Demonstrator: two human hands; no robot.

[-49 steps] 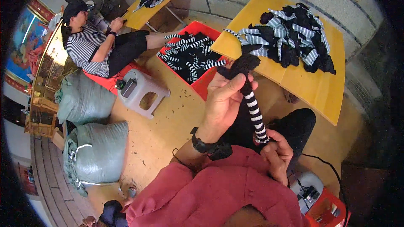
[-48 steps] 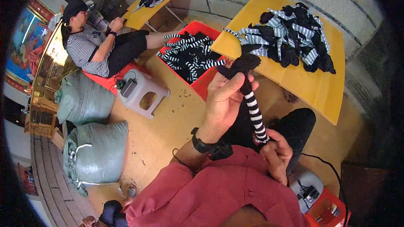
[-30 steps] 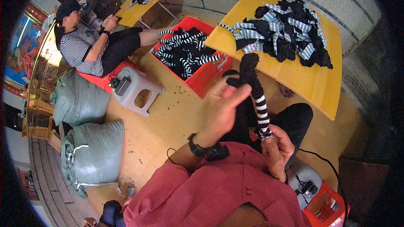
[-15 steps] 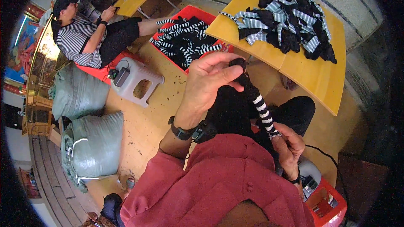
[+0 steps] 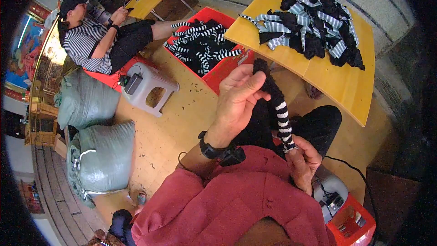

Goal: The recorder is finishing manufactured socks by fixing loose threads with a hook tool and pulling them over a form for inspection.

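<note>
A narrow knitted tube (image 5: 282,119), black at its far part and striped black and white toward its near end, is stretched between my hands above my lap. My left hand (image 5: 237,102) pinches the black end between thumb and fingers. Lower and to the right, my right hand (image 5: 304,161) grips the striped end near its edge. Whether the black part is a glove or a sock does not show. Ahead on the yellow table (image 5: 255,13) lies a pile of similar black and grey-striped knit pieces (image 5: 314,25).
A red crate (image 5: 220,78) of striped knit pieces stands left of the table. Another person (image 5: 93,41) sits at the far left beside a grey stool (image 5: 150,90). Stuffed sacks (image 5: 102,157) sit at left. At lower right is a red stool-like crate (image 5: 353,223) near a cable.
My left hand has shifted right and slightly down with the black end, which now points up more. My right hand has moved a little left. The tube hangs straighter between them.
</note>
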